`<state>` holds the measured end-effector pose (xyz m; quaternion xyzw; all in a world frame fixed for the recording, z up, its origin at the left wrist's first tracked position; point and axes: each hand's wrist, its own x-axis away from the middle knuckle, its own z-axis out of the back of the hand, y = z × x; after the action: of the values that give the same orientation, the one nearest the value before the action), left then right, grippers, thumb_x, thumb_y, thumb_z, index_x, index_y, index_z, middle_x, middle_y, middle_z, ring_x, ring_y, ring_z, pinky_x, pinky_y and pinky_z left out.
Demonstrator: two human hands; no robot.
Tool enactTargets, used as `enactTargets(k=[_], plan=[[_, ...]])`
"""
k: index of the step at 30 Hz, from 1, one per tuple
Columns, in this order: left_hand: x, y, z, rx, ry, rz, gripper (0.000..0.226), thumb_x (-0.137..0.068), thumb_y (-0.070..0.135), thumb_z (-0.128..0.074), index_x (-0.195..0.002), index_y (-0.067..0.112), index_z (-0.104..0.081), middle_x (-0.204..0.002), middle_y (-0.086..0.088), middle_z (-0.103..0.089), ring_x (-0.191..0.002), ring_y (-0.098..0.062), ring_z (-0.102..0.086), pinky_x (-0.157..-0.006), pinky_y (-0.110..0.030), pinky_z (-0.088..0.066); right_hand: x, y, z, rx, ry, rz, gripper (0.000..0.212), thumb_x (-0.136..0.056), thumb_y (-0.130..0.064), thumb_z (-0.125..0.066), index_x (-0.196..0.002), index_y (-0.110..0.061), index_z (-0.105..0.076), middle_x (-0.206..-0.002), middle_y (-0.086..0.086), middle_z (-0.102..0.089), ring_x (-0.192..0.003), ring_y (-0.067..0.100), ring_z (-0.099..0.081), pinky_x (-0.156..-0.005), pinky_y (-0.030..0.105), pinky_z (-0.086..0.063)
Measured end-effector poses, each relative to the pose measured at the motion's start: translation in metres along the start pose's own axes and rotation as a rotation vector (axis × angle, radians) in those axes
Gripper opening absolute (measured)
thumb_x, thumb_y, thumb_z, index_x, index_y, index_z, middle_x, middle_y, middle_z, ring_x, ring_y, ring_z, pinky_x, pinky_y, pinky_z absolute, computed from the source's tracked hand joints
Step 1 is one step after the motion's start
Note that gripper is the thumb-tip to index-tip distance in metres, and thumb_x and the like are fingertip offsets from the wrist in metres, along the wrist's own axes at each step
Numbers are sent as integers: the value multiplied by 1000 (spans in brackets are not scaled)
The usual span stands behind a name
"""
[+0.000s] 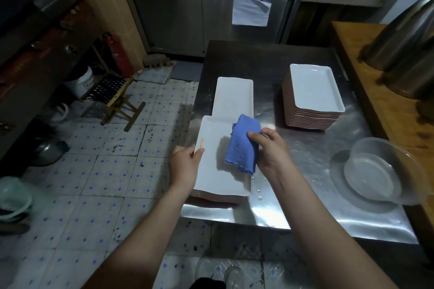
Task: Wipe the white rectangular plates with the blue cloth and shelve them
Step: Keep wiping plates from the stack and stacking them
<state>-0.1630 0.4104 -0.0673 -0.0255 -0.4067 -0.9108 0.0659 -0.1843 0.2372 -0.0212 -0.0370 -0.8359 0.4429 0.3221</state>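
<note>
Stainless steel table top, wet and streaked, fills the right half of the head view. It stands in a dim kitchen over a white tiled floor with blue dots.

At the table's near left corner a short stack of white rectangular plates with brown undersides lies flat. The left hand grips the top plate's left rim, thumb on the upper face and fingers curled beneath. The right hand pinches a folded blue textured cloth, which lies on the right part of that same plate. Just beyond is another white rectangular plate, and I cannot tell if more lie under it. A taller stack of the same plates stands well apart, toward the far right. A clear plastic bowl lies tilted near the right edge, and water drops dot the steel beside the near stack.

As for progress, wiping seems to be under way on the top plate of the near stack. Which stacks are already done cannot be told from their look. No shelf holding plates is in sight, so shelving appears to be wholly ahead.

Of writing there is little. A small orange mark on the held plate's rim is too blurred to read. The white paper sheet on the steel cabinet door behind shows no legible text.
</note>
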Motion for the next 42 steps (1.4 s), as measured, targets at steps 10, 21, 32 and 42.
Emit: enactTargets(k=[10,21,32,42], plan=[[-21,-6,-5,-67,-136,83,36,-96,36,-44,-106,7,-63,-104,-15,-61,-98,-29,-55,-73,-32,-41,-19,-7,1,-37,-182,-152,30,-89,5,-53,-118,6,-56,-109,21,-62,-93,29,-61,-80,32,-53],[-119,31,-21,217,-117,161,20,-93,30,-49,-101,15,-59,-92,2,-56,-80,-13,-50,-58,-22,-34,-82,-33,-23,71,-195,-56,11,-94,-5,-52,-99,-12,-59,-92,9,-67,-83,22,-65,-78,40,-54],[-227,44,-93,-113,-364,108,29,-86,31,-62,-68,11,-51,-77,-9,-58,-72,-25,-52,-60,-27,-33,-152,-35,-36,133,-41,-117,4,-95,-15,-54,-94,-12,-56,-77,3,-72,-72,15,-68,-67,31,-52],[-237,40,-94,-305,-281,-60,27,-94,23,-51,-94,-3,-59,-99,-20,-64,-91,-36,-59,-66,-32,-38,-164,-28,-38,102,39,-142,4,-93,-11,-55,-91,-9,-57,-76,6,-73,-76,22,-68,-69,35,-54]])
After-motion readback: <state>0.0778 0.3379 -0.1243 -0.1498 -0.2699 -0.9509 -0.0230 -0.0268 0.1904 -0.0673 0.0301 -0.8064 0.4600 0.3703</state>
